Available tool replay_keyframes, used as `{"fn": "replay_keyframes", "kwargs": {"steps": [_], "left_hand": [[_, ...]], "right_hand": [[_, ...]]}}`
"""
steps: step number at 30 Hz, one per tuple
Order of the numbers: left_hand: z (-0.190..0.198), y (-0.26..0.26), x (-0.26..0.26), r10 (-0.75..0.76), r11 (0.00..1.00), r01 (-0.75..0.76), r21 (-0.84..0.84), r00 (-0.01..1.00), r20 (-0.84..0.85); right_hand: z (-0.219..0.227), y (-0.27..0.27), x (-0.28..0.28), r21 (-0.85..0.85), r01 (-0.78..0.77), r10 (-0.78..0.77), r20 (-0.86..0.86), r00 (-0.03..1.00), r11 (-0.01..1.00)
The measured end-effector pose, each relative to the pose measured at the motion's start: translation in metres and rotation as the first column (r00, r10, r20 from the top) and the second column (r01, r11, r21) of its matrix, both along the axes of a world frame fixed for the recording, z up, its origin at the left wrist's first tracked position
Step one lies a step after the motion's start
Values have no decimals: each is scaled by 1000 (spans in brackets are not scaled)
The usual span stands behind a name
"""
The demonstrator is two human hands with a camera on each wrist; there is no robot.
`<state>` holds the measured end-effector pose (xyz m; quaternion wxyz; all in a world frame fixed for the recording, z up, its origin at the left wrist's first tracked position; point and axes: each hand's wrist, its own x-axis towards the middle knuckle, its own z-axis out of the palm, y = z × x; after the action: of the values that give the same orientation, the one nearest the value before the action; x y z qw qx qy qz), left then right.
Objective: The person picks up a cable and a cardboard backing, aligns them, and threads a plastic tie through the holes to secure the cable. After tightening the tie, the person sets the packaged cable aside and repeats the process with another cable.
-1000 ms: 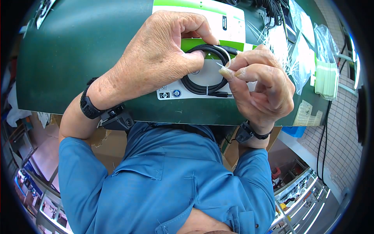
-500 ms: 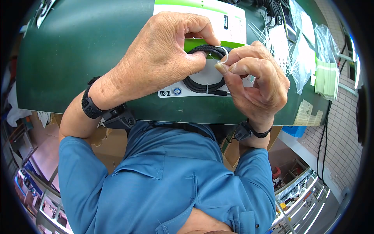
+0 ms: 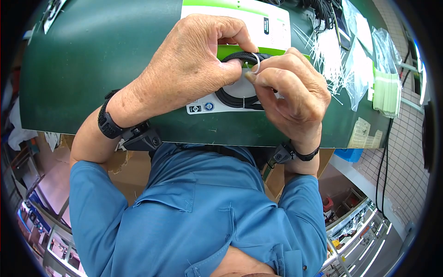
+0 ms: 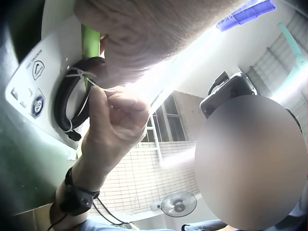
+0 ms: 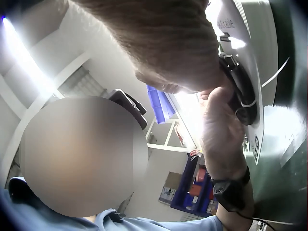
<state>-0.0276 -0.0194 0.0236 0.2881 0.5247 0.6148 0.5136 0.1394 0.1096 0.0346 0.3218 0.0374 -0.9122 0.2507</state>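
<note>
A coil of black cable (image 3: 226, 99) lies against a printed white card (image 3: 193, 110) with a green band. My left hand (image 3: 194, 60) grips the coil's upper left, thumb inside the loop and index finger at its top. A white cable tie (image 3: 258, 63) curves round the top of the coil beside that index fingertip. Thumb and index finger of my right hand (image 3: 295, 87) pinch the tie, close to the left fingers. Lower on the coil, a second white tie (image 4: 70, 126) is fastened round the strands. My right hand hides the coil's right side in the head view.
The green table (image 3: 106, 55) bears loose white cable ties (image 3: 330, 60) at the right. Beyond them lie clear plastic bags (image 3: 357, 69) and a stack of pale green cards (image 3: 386, 94). Black cables (image 3: 323, 11) are heaped at the back right. Another white-and-green card (image 3: 277, 34) lies behind the coil.
My right hand has moved left, nearer the left hand, with the cable tie between its fingertips. The tie's curve now stands closer to the coil. My left hand has stayed nearly still.
</note>
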Motion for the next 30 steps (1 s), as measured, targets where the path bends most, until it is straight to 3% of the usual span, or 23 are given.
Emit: {"fn": "replay_keyframes", "kwargs": {"steps": [8,10,12,15,18,20,21,23,25,26,30], "left_hand": [[1,-3,-1,-29,996,33,-87,999,45],[-4,-2,1,-19,999,21,-46,999,43],[-6,-1,2,10,1000,-11,28,999,51],[-1,-1,1,19,1000,-19,12,999,44],[3,1,-2,30,999,-31,23,999,21],[4,1,-3,40,998,-39,54,999,-12],[5,0,-4,34,998,-33,48,999,-18],[13,-1,-4,30,999,-33,33,997,71],[19,-2,-5,18,999,-21,26,995,102],[22,-3,-6,12,1000,-15,21,987,161],[28,-4,-10,-14,1000,7,23,956,295]], "right_hand": [[7,-9,2,172,-19,4,83,997,985],[12,-11,4,195,-8,-23,156,987,981],[12,-10,3,201,5,-34,142,989,980],[7,-7,2,200,28,-52,117,992,979],[0,4,1,-71,-24,18,-81,997,997],[9,11,11,-106,111,-126,-155,980,988],[6,21,17,-211,139,-185,-215,959,967],[4,36,26,-325,163,-258,-275,926,932],[8,43,29,-633,300,-478,-128,869,714],[5,42,26,-636,300,-486,-137,863,711],[-5,33,12,-568,150,-213,-46,976,809]]}}
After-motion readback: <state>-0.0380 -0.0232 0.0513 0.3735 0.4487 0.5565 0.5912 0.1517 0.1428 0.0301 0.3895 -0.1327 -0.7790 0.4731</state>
